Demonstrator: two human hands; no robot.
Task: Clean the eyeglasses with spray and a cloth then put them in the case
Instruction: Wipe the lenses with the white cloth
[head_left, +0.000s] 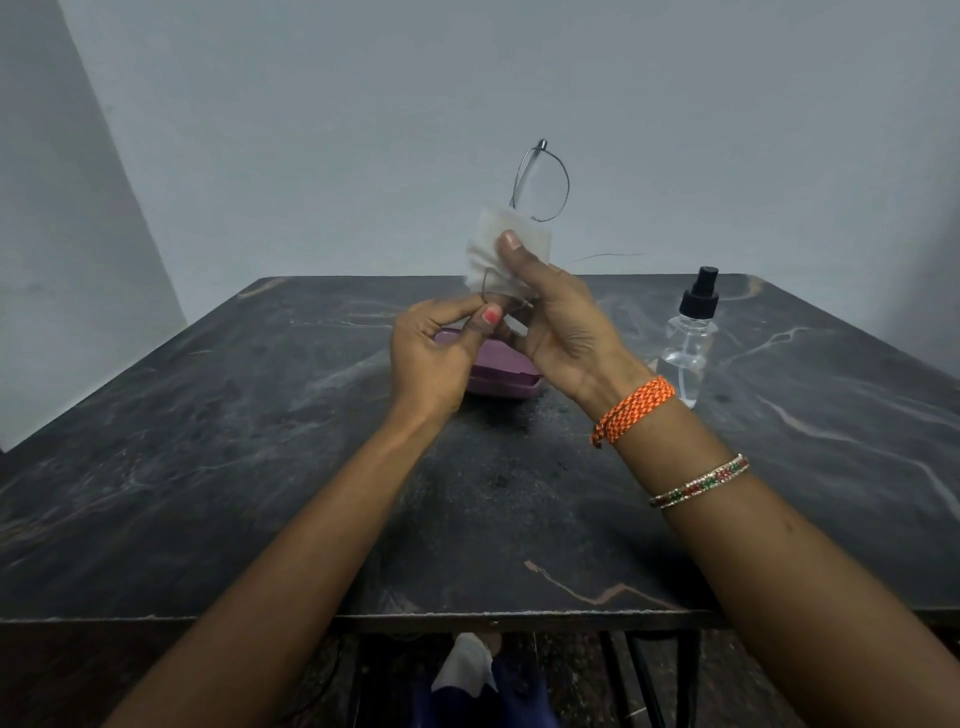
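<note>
Dark marble-patterned table (260, 467) against a pale wall. Thin wire-rimmed eyeglasses (540, 179) are held upright above it, one lens wrapped in a white cloth (493, 254) pinched by the right hand (561, 317); the left hand (436, 353) grips the frame's lower end. Behind the hands lies a closed purple case (504, 376); a clear spray bottle (688, 338) stands at right.

The cloth (506, 249) hides 1 lens of the eyeglasses (540, 179); both hands cover most of the case (501, 371).
</note>
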